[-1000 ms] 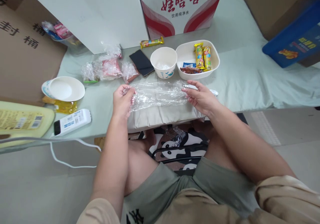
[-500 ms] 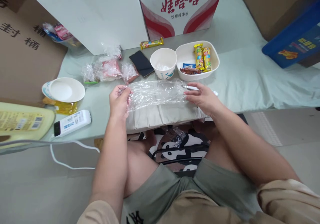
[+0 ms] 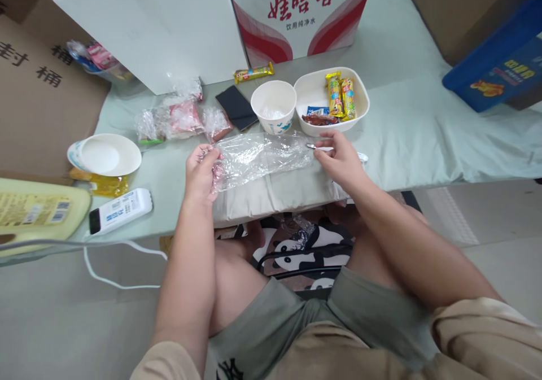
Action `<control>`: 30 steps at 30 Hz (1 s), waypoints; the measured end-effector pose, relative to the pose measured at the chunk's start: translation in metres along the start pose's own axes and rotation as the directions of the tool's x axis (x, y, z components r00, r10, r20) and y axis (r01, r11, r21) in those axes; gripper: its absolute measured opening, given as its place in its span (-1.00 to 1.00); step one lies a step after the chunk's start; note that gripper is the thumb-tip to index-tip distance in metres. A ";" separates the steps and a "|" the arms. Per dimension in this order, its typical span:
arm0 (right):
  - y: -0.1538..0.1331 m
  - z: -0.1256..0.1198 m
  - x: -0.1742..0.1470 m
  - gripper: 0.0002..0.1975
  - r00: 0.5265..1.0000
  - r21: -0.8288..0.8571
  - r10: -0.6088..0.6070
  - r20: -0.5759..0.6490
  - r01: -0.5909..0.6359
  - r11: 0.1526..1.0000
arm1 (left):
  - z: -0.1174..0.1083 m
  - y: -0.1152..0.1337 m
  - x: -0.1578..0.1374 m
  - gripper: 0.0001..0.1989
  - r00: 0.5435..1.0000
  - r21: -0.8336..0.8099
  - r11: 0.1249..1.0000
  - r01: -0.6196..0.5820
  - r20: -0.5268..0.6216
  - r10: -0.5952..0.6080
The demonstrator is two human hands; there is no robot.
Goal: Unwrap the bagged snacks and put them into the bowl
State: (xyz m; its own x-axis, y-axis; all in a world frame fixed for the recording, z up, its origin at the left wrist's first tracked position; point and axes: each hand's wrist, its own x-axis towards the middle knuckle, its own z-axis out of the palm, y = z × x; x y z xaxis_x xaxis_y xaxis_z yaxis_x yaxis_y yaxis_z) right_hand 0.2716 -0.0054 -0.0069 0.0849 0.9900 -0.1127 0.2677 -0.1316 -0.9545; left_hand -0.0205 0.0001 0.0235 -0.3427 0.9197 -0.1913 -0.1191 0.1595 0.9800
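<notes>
A clear plastic bag [image 3: 262,157] stretches flat across the table edge in front of me. My left hand [image 3: 201,168] pinches its left end, thumb on top. Near the bag's right end is my right hand [image 3: 341,157], thumb and fingers apart and apparently off the film. Under and between those fingers lies a slim tool with a metal tip and white handle [image 3: 363,157]; my hand hides its middle, so its kind is unclear. Just behind the bag stand a white paper cup [image 3: 274,103] and a white bowl [image 3: 307,83] holding yellow-wrapped snack bars [image 3: 335,95] and other packets.
Plastic-wrapped packets [image 3: 184,117] and a black phone [image 3: 236,108] lie at the back left. Further left are a tipped paper cup [image 3: 127,154], a white device [image 3: 121,210] and a yellow jug [image 3: 42,208]. A white-and-red carton [image 3: 300,35] stands behind.
My right hand has drawn slightly back from the bag's right end, its fingers shifting up toward the tool. My left hand keeps its pinch. The view has shifted a little.
</notes>
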 end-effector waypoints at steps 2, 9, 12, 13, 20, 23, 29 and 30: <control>0.000 0.002 0.005 -0.51 0.999 -0.064 -0.016 -0.036 0.013 0.998 | 0.002 0.001 -0.002 -0.69 0.999 -0.002 1.000 -0.022 0.026 0.022; -0.003 0.010 0.008 -0.32 0.994 0.103 0.059 0.087 -0.068 0.992 | 0.004 0.003 -0.010 -0.63 0.985 -0.033 0.998 -0.048 0.165 0.053; -0.009 0.007 0.002 -0.47 0.993 0.162 0.019 0.120 -0.038 0.986 | 0.004 0.007 -0.011 -0.65 0.988 -0.040 0.998 -0.039 0.147 0.044; -0.011 0.005 0.000 -0.50 0.993 0.178 0.003 0.121 -0.024 0.984 | 0.003 0.008 -0.011 -0.65 0.990 -0.051 0.998 -0.029 0.136 0.036; -0.007 -0.016 -0.009 -0.43 0.999 -0.016 0.022 0.025 -0.022 1.000 | -0.004 0.010 -0.005 -0.65 0.960 -0.008 0.979 0.206 0.195 -0.200; -0.009 -0.023 -0.013 -0.68 0.976 -0.216 -0.185 -0.115 0.157 0.964 | -0.005 0.008 -0.004 -0.62 0.935 0.037 0.966 0.256 0.242 -0.257; -0.026 -0.016 -0.012 -0.74 0.865 -0.133 -0.478 0.149 0.497 0.858 | -0.002 0.008 -0.013 -0.54 0.841 0.083 0.963 0.257 0.471 -0.265; -0.029 -0.012 -0.010 -0.65 0.836 -0.073 -0.491 0.245 0.521 0.850 | -0.001 0.008 -0.015 -0.53 0.804 0.088 0.961 0.261 0.532 -0.267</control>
State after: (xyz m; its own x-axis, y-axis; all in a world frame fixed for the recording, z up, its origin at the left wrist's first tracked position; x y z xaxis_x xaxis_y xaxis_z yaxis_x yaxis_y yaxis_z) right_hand 0.2749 -0.0117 0.0249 -0.2958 0.9046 0.3068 0.3423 0.4003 -0.8501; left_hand -0.0167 -0.0127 0.0344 0.2523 0.8873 -0.3861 -0.1221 0.4250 0.8969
